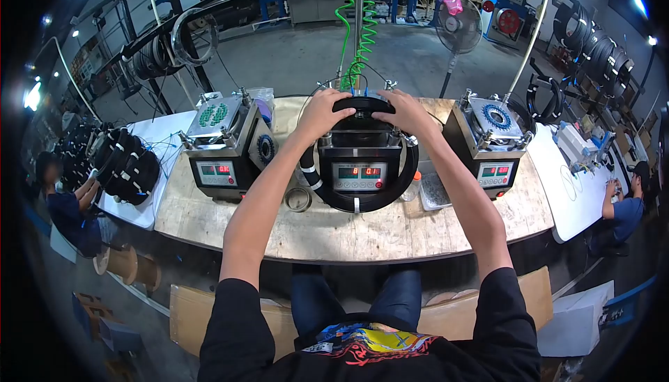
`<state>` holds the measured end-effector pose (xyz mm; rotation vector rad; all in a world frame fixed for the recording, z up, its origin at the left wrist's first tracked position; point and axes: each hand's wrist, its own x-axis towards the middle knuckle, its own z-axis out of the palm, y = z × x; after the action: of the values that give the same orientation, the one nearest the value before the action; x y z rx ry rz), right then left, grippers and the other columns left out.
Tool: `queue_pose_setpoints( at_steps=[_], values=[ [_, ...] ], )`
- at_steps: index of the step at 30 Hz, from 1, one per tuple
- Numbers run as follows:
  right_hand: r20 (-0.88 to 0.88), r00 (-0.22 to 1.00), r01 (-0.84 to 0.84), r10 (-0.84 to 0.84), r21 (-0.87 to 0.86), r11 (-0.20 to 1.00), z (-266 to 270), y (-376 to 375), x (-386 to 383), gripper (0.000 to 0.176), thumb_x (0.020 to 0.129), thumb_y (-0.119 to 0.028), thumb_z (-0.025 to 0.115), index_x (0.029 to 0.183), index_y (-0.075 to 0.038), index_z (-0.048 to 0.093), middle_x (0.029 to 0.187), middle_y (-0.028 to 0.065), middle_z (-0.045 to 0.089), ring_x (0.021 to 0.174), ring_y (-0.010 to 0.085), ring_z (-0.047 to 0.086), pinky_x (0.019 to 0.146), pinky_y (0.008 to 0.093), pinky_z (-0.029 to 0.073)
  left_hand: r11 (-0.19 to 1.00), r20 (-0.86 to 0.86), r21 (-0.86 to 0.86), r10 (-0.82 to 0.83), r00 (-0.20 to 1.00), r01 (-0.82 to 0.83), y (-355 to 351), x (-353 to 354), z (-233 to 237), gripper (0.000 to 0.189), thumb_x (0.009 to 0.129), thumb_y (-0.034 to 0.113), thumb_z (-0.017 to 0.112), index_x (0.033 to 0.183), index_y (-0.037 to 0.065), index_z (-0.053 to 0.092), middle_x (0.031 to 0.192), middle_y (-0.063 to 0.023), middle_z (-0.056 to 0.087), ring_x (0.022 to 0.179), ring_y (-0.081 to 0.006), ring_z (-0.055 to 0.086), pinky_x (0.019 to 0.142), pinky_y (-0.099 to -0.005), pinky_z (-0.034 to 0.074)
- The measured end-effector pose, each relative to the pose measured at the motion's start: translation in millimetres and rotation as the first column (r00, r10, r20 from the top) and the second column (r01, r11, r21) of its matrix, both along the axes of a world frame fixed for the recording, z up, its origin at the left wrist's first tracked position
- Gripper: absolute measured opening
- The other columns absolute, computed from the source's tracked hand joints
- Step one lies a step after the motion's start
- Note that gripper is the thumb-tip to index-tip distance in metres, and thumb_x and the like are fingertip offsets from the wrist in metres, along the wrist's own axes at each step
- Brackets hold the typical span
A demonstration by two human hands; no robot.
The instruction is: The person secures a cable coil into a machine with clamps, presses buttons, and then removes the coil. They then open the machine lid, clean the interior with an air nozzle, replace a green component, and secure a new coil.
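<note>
A coiled black cable (317,185), bound with white ties, hangs as a ring in front of the middle machine (360,156), around its red digital display. My left hand (324,112) has its fingers curled round the top left of the coil. My right hand (404,112) grips the top right, its thumb pointing inward toward the other thumb. Between the hands, the upper part of the coil lies at the top of the machine. Two thin blue-tipped leads rise just behind it.
Similar machines stand at the left (217,149) and right (490,146) of the wooden table (313,236). A round tin (297,199), an orange-capped bottle (416,181) and a clear tray (435,190) lie nearby. Co-workers sit at both sides. A fan (458,27) stands behind.
</note>
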<state>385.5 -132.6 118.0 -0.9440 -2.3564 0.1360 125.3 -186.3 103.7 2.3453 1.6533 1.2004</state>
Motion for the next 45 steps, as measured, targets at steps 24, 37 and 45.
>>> queue_pose_setpoints(
  at_steps=[24, 37, 45],
  values=[
    [-0.156, 0.982, 0.147, -0.11, 0.249, 0.957, -34.8, -12.8, -13.8, 0.041, 0.093, -0.033, 0.075, 0.125, -0.007, 0.072, 0.101, 0.0157, 0.067, 0.092, 0.0361, 0.07, 0.079, 0.0449, 0.056, 0.967, 0.37, -0.084, 0.254, 0.894, -0.24, -14.4, -71.5, -76.6, 0.025, 0.105, 0.018, 0.061, 0.114, -0.002, 0.076, 0.075, -0.0081, 0.07, 0.067, -0.0149, 0.063, 0.065, -0.0322, 0.049],
    [-0.203, 0.97, 0.168, -0.131, 0.178, 0.97, -35.9, -13.2, -10.3, 0.041, 0.092, -0.03, 0.077, 0.126, -0.008, 0.072, 0.109, 0.0152, 0.068, 0.091, 0.0356, 0.071, 0.076, 0.0445, 0.057, 0.977, 0.378, -0.061, 0.213, 0.901, -0.205, -5.6, -59.0, -53.2, 0.035, 0.106, 0.031, 0.062, 0.124, 0.003, 0.075, 0.069, -0.0068, 0.065, 0.063, -0.0152, 0.06, 0.061, -0.0331, 0.047],
    [-0.509, 0.857, 0.102, -0.076, 0.024, 0.994, -37.8, -18.6, -0.7, 0.042, 0.092, -0.026, 0.079, 0.128, -0.006, 0.07, 0.099, 0.0116, 0.063, 0.087, 0.0229, 0.064, 0.072, 0.037, 0.051, 0.931, 0.397, 0.104, 0.283, 0.873, -0.349, -32.6, -56.2, -72.9, 0.051, 0.106, 0.032, 0.063, 0.148, 0.005, 0.052, 0.113, -0.021, 0.064, 0.096, -0.0264, 0.063, 0.085, -0.0384, 0.051]
  ],
)
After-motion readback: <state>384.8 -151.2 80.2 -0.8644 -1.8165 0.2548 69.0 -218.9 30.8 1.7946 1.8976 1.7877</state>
